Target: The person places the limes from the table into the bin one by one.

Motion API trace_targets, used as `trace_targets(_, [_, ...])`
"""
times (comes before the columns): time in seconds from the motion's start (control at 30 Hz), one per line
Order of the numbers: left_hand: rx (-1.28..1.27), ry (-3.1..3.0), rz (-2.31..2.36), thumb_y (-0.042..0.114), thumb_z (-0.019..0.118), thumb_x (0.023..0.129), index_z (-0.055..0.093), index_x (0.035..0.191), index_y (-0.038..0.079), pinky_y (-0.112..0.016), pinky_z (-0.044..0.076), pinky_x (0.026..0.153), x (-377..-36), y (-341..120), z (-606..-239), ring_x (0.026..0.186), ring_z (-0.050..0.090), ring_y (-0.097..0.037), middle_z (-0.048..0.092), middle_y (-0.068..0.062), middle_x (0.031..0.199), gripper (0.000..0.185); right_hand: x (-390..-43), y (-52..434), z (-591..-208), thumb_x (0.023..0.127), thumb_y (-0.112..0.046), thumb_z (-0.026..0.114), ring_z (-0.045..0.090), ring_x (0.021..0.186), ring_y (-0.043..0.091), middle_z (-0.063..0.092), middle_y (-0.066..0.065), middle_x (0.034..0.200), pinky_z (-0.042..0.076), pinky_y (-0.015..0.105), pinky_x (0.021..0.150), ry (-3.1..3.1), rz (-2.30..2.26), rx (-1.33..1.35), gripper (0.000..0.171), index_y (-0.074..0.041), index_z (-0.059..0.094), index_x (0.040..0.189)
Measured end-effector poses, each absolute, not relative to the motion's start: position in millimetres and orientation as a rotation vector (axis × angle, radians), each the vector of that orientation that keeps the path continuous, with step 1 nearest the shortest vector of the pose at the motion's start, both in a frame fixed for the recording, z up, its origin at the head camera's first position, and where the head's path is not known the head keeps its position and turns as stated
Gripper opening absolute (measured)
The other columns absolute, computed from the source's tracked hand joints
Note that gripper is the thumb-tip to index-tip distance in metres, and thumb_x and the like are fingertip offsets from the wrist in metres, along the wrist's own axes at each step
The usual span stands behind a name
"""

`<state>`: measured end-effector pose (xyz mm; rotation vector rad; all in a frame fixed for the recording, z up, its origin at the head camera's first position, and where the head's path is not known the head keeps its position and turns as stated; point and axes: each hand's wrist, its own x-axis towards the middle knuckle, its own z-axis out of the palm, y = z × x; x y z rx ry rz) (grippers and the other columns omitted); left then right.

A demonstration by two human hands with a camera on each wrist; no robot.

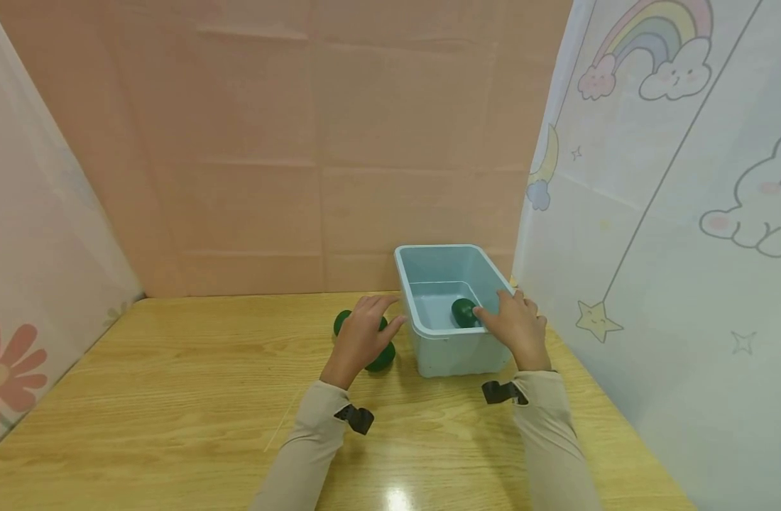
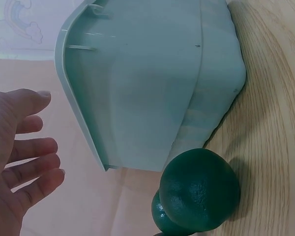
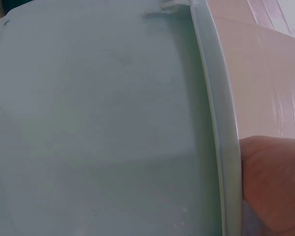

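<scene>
A pale blue plastic bin point(image 1: 457, 355) stands on the table, with one dark green, egg-shaped fruit like an avocado point(image 1: 463, 312) on its floor. My right hand point(image 1: 517, 328) is over the bin's front right corner, its fingers spread and its thumb overlapping the fruit's edge in the head view. In the right wrist view, part of that hand point(image 3: 273, 182) shows beyond the rim point(image 3: 221, 123); its fingers are hidden. My left hand point(image 1: 363, 333) is held with parted fingers beside the bin's left rim, holding nothing. Under it are several more green fruits point(image 1: 382, 357), partly hidden by the hand.
The wooden table point(image 1: 192, 383) runs back to a peach cloth wall point(image 1: 250, 142). A white printed curtain point(image 1: 672, 284) closes off the right side, close to the bin, and another point(image 1: 39, 213) hangs at the left. Each wrist carries a black camera mount point(image 1: 358, 417).
</scene>
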<state>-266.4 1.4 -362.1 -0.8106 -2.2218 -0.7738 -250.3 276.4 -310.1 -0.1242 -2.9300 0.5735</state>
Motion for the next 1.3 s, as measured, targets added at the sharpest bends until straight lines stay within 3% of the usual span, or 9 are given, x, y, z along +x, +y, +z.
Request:
trace_targets(0.3, [-0.783, -2.273, -0.759, 0.027, 0.072, 0.094, 0.065, 0.127, 0.004, -0.043, 0.054, 0.09, -260.8, -3.0, -364.6, 0.113, 0.06, -0.031, 0.066, -0.013, 0.125, 0.041, -245.1, 277.4, -313.1, 0.102, -0.05, 0.045, 0.019, 0.138, 0.06, 0.018, 0.04, 0.154, 0.022, 0.077, 0.102, -2.944, 0.494, -0.065, 0.075, 0.004, 0.031, 0.153])
trace_targets(0.63, [-0.723, -2.37, -0.779, 0.03, 0.072, 0.094, 0.063, 0.131, 0.004, -0.046, 0.053, 0.092, -252.7, -10.6, -369.5, 0.117, 0.058, -0.032, 0.064, -0.014, 0.127, 0.046, -240.1, 275.8, -318.5, 0.102, -0.066, 0.023, -0.003, 0.142, 0.061, 0.002, 0.04, 0.157, 0.001, 0.078, 0.106, -2.997, 0.431, 0.015, 0.086, -0.002, 0.015, 0.159])
trace_targets(0.87, [-0.681, -2.516, -0.829, 0.035, 0.065, 0.098, 0.058, 0.138, 0.005, -0.05, 0.047, 0.101, -248.4, -15.7, -371.8, 0.127, 0.052, -0.034, 0.059, -0.016, 0.135, 0.05, -236.8, 273.3, -319.7, 0.1, -0.07, 0.021, -0.011, 0.142, 0.06, -0.004, 0.039, 0.157, -0.006, 0.079, 0.105, -3.002, 0.417, 0.039, 0.09, -0.003, 0.012, 0.16])
trace_targets(1.3, [-0.635, -2.623, -0.85, 0.04, 0.061, 0.099, 0.053, 0.143, 0.011, -0.05, 0.047, 0.101, -240.2, -24.3, -382.6, 0.127, 0.05, -0.036, 0.055, -0.015, 0.139, 0.053, -233.8, 266.7, -320.8, 0.1, -0.069, 0.024, -0.009, 0.142, 0.06, -0.001, 0.04, 0.157, -0.005, 0.079, 0.105, -3.007, 0.406, 0.056, 0.09, -0.003, 0.012, 0.16])
